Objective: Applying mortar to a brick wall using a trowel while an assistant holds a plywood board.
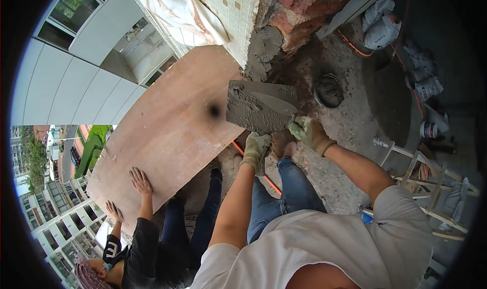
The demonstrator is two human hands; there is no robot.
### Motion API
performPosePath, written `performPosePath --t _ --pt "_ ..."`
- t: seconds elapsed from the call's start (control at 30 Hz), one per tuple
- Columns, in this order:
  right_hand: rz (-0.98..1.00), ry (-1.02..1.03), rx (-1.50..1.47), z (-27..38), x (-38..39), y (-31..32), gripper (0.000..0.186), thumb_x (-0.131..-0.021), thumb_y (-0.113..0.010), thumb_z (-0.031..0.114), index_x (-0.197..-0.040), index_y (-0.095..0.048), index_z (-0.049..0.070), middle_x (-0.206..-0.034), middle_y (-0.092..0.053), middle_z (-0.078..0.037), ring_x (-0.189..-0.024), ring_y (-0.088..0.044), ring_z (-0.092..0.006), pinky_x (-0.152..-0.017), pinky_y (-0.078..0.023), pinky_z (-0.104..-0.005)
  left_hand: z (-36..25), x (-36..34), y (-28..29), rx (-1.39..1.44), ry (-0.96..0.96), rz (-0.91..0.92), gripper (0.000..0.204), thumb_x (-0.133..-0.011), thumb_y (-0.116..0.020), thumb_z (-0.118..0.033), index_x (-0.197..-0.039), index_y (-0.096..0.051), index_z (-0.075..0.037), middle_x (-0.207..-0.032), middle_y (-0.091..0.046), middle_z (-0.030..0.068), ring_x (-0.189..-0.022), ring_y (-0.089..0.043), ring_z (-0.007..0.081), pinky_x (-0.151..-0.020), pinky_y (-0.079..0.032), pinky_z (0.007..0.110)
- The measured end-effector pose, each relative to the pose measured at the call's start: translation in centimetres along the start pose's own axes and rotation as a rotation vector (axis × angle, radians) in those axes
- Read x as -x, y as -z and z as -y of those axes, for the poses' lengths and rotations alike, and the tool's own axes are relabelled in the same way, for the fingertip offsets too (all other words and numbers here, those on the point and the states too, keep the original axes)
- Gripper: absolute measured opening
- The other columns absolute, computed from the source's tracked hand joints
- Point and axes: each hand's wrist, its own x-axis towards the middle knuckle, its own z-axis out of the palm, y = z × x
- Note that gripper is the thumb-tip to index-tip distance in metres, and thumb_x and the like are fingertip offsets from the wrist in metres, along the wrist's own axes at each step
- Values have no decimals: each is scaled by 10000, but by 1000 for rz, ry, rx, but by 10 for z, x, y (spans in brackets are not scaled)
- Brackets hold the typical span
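My left hand (257,147), in a pale green work glove, is closed at the near edge of a flat mortar board (248,109) spread with wet grey mortar. My right hand (310,132), gloved too, is closed at the board's near right corner. It appears to grip a trowel (276,104), whose smooth grey blade lies over the mortar; the handle is hidden by the glove. Just beyond the board, fresh grey mortar (266,48) coats the lower corner of a broken brick wall (304,15). A round bucket (328,90) of grey mortar stands right of the board.
A large plywood sheet (172,111) rises at left; a co-worker's hands (140,180) lie flat against it. Beyond it are buildings far below. An orange hose (272,185) runs by my feet. At right are a wooden ladder (431,182), white sacks (380,30) and a paint bucket (428,130).
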Motion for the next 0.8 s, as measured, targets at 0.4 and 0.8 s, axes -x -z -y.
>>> performPosePath --t 0.4,0.8 --pt "-61 -295 101 26 -94 -2 416 -936 -517 383 -872 -711 20 -830 -668 -247 -796 -659 -427 -693 -509 -484 27 22 53 38 34 -10 129 -768 -617 -100 -859 -531 -71 -648 -555 71 -448 -512 206 -401 -408 333" --pt "-396 -34 387 71 -72 51 444 -932 -567 441 -823 -691 29 -769 -669 -212 -746 -645 -428 -664 -510 -491 -7 30 32 13 59 40 111 -768 -630 -95 -829 -541 -70 -642 -557 59 -452 -514 191 -393 -409 327"
